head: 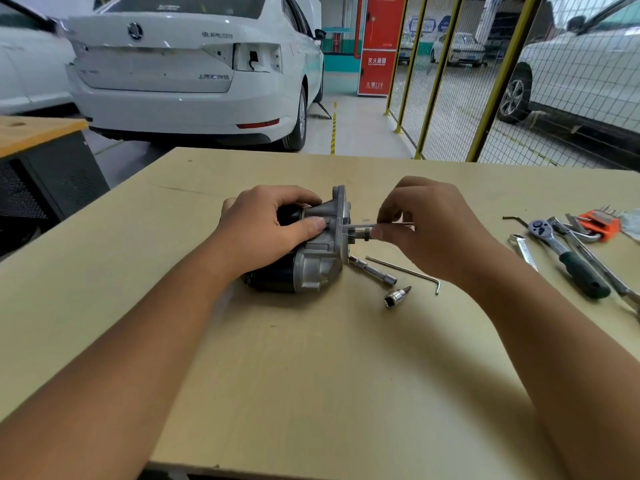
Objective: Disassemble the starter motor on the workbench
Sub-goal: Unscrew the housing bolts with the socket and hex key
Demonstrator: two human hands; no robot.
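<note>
White car (pixel 187 71) behind; tan bench (pixel 311 358) in front. Starter motor (pixel 308 251) lies on its side mid-bench. Left hand (pixel 266 226) grips its body from above. Right hand (pixel 426 226) pinches a thin rod (pixel 360 226) at the motor's flange. Ratchet (pixel 568 258), hex key (pixel 405 271), socket (pixel 396 297) lie to the right.

Car workshop: parked cars (pixel 187 74), workbench (pixel 311 358), ratchet (pixel 568 258).
</note>
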